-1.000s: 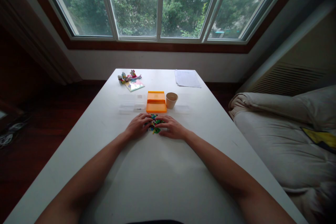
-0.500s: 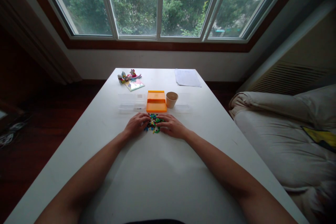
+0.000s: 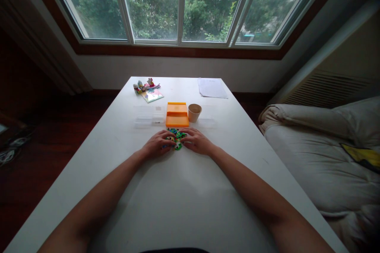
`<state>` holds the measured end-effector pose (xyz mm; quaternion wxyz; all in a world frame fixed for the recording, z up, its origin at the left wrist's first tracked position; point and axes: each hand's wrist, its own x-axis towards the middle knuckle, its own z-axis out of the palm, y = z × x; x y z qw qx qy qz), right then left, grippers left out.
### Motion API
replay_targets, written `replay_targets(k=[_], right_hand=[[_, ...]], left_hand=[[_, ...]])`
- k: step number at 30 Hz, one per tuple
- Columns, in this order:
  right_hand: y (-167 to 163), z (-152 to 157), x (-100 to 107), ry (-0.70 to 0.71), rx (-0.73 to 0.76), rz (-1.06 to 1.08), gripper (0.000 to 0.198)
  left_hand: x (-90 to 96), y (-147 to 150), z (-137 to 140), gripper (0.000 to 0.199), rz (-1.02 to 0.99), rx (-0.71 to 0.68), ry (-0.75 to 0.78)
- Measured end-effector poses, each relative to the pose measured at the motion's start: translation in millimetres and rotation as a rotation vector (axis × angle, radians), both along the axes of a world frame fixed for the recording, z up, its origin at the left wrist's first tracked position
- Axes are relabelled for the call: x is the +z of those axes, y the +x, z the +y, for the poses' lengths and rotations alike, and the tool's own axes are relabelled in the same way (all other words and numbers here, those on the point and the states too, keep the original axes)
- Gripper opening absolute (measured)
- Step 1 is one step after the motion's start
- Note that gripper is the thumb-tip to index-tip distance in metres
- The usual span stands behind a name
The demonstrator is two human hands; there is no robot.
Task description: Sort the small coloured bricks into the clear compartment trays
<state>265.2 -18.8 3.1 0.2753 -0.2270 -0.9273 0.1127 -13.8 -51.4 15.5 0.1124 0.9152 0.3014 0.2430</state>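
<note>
A pile of small colourful toy building bricks, mostly green, blue and yellow, lies loose on the white table. My left hand reaches over the pile's left side, fingers apart and partly covering the bricks. From the right, my right hand touches the pile's edge with its fingers stretched out and slightly spread. Neither hand shows a brick held. Just beyond the pile stands an orange tray with a raised divider.
A brown paper cup stands against the tray's right side. Clear plastic boxes sit to its left. Toy figures and a small booklet lie at the far left, paper sheets at the far right. A sofa flanks the table.
My left hand has moved right and slightly nearer to me over the bricks, covering more of the pile's left. My right hand has barely shifted.
</note>
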Motion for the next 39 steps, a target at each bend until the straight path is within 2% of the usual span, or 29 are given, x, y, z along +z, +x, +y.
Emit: replay_targets(k=[7, 13, 17, 20, 28, 36, 39], right_hand=[[2.8, 4.0, -2.6, -0.016, -0.179, 0.066, 0.018], [10.3, 10.8, -6.8, -0.025, -0.521, 0.055, 0.014], [15.7, 16.1, -11.1, -0.061, -0.634, 0.009, 0.012], [15.7, 16.9, -12.6, -0.070, -0.602, -0.011, 0.012], [10.3, 16.2, -13.2, -0.067, -0.378, -0.018, 0.010], [7.7, 14.7, -13.8, -0.032, -0.434, -0.015, 0.020], [8.0, 14.1, -13.0, -0.023, -0.466, -0.021, 0.016]], left_hand=[[0.8, 4.6, -2.9, 0.029, 0.038, -0.018, 0.006], [6.7, 8.8, -10.2, 0.026, 0.054, -0.082, -0.021], [10.4, 11.1, -13.1, 0.031, 0.086, -0.091, -0.022], [9.9, 12.6, -12.8, 0.036, 0.110, -0.096, -0.007], [1.6, 13.2, -7.6, 0.034, 0.111, -0.080, 0.050], [-1.2, 11.8, -6.0, 0.048, 0.060, -0.021, 0.031], [-3.7, 9.7, -3.2, 0.044, 0.018, 0.031, 0.038]])
